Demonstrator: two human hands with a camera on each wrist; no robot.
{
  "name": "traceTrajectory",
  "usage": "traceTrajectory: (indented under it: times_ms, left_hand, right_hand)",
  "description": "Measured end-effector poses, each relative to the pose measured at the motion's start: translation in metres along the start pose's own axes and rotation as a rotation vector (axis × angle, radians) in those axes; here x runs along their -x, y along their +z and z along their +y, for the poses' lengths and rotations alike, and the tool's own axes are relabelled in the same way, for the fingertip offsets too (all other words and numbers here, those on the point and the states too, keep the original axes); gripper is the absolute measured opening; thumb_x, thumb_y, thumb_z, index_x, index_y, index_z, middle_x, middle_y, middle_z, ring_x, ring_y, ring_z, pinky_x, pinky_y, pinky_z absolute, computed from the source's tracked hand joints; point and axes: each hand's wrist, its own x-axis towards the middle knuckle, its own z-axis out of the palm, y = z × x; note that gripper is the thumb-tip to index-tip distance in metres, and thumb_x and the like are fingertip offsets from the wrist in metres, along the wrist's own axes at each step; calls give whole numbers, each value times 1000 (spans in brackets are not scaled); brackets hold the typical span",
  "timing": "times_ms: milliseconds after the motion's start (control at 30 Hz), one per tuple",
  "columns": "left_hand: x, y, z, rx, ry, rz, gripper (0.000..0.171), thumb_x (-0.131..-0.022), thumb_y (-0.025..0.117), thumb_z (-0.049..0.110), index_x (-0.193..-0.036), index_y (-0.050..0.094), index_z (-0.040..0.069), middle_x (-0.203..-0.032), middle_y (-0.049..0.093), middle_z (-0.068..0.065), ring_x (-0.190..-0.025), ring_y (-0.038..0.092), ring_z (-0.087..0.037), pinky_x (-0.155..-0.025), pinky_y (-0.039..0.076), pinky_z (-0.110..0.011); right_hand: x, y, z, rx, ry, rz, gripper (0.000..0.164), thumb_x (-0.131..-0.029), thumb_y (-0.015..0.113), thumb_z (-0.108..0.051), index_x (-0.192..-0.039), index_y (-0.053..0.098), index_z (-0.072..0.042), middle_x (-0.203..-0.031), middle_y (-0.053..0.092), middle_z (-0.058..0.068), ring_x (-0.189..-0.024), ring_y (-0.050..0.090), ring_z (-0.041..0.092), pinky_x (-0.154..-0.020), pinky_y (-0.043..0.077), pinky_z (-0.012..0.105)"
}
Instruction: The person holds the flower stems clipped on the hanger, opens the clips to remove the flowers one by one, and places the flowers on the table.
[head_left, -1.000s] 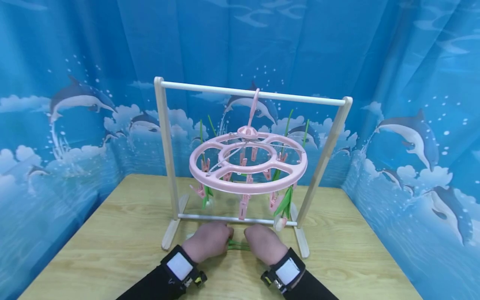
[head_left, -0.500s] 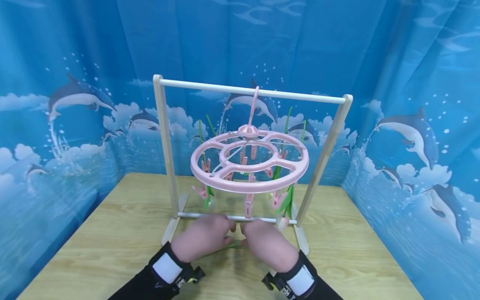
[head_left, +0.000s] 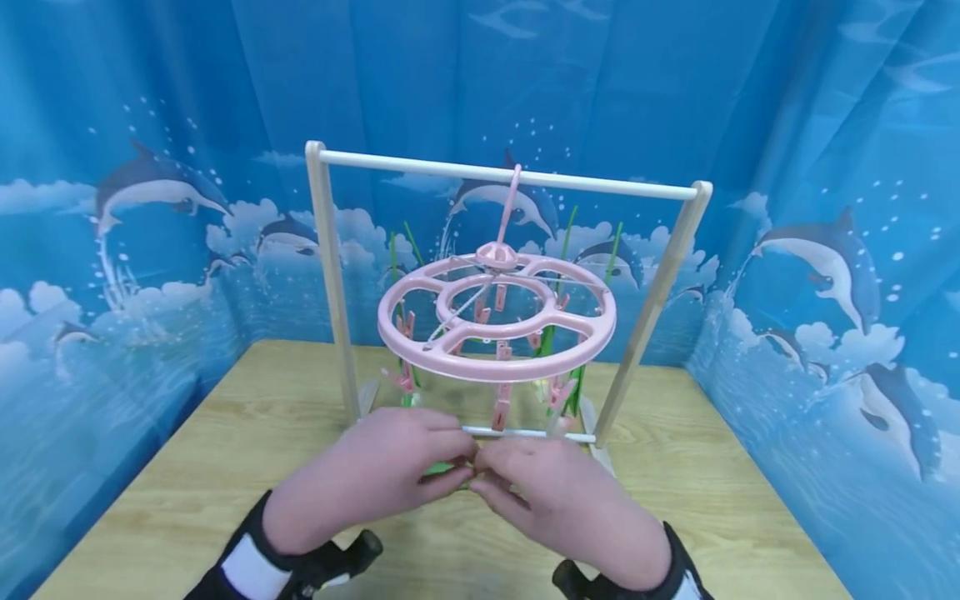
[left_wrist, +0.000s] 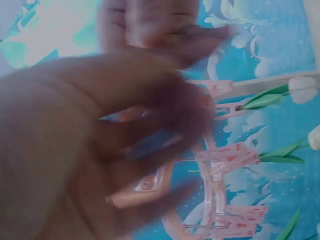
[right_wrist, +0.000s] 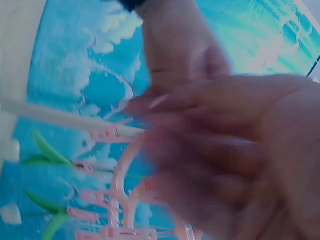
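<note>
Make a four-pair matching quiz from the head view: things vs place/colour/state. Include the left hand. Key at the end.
1. round hanger
2. curtain
3. left hand
4. tabletop

A. beside the right hand
B. pale wood grain, under the rack
C. pink, hooked over the top bar
D. blue, printed with dolphins

Pairs: 1-C, 2-D, 3-A, 4-B

"Lower left of the frame, what's worn?"
"A black wristband (head_left: 261, 523) with a white patch (head_left: 255, 570) and stubby black knob (head_left: 365, 547)."
"Lower right?"
"Another black wristband (head_left: 678, 554), a second white patch (head_left: 687, 588), a second knob (head_left: 570, 577)."
</note>
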Motion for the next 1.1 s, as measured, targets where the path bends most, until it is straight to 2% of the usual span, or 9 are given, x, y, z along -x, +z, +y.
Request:
traceTrajectory:
  times_ms: [67, 133, 233, 300, 400, 500, 800, 967, 1100]
  left_hand:
    - [2, -5, 3, -22, 122, 219, 9, -89, 75, 23, -97, 71, 22, -88, 63, 15, -77, 56, 1, -71, 49, -12]
    - [1, -7, 2, -57, 190, 428, 13, -86, 77, 18, -98, 72, 18, -93, 66, 9, -86, 59, -6, -79, 52, -17]
    - [0, -9, -3, -137, 159, 636, 22, -82, 79, 15, -103, 73, 12, -101, 67, -1, -97, 60, -19, -88, 53, -31]
    - [0, -10, -10, -181, 84, 698, 30, -79, 81, 16, -108, 72, 11, -108, 66, -7, -105, 59, -27, -94, 52, -41]
    - [0, -8, -19, -222, -32, 699, 43, -74, 86, 19, -115, 71, 12, -117, 63, -12, -113, 54, -32, -97, 48, -47]
    - [-1, -3, -27, -220, -91, 647, 46, -74, 87, 19, -117, 69, 14, -123, 61, -11, -118, 53, -31, -100, 48, -47]
    - [-7, 6, -32, -197, -95, 617, 32, -82, 80, 5, -110, 72, 16, -112, 66, -2, -106, 59, -21, -97, 54, -36]
    - [-8, 8, -29, -193, -83, 626, 33, -83, 78, 4, -111, 73, 18, -112, 67, -2, -105, 60, -21, -97, 54, -37]
    - [-8, 11, -26, -204, -62, 641, 33, -82, 78, 6, -113, 74, 18, -110, 68, -3, -102, 62, -21, -97, 54, -38]
  right_hand:
    - [-3, -6, 0, 53, -125, 240, 9, -97, 65, -20, -99, 68, -12, -86, 67, -7, -75, 61, 2, -68, 51, 14]
    - [-8, -11, 2, 118, -192, 441, 13, -96, 63, -17, -99, 69, -5, -92, 70, 2, -81, 66, 13, -74, 55, 24]
    - [-12, -16, 7, 236, -167, 622, 17, -96, 62, -16, -100, 69, -1, -99, 68, 12, -89, 63, 29, -78, 52, 37]
    - [-12, -17, 12, 310, -113, 670, 19, -95, 62, -17, -103, 70, -1, -104, 67, 16, -94, 60, 36, -82, 50, 43]
    - [-10, -16, 20, 366, -22, 670, 23, -92, 64, -17, -109, 70, -4, -112, 65, 19, -100, 56, 41, -85, 46, 49]
    - [-7, -12, 28, 386, 42, 638, 29, -85, 69, -12, -113, 69, -6, -118, 63, 20, -103, 54, 42, -87, 45, 53]
    - [-5, -5, 37, 415, 136, 575, 30, -80, 77, -3, -109, 69, -6, -111, 64, 15, -101, 54, 38, -91, 45, 50]
    - [-7, -1, 35, 413, 115, 577, 31, -79, 76, -3, -108, 69, -7, -107, 65, 13, -99, 56, 36, -92, 46, 51]
    - [-11, 4, 30, 410, 72, 612, 27, -81, 72, -3, -107, 70, -9, -103, 67, 10, -96, 58, 34, -84, 46, 48]
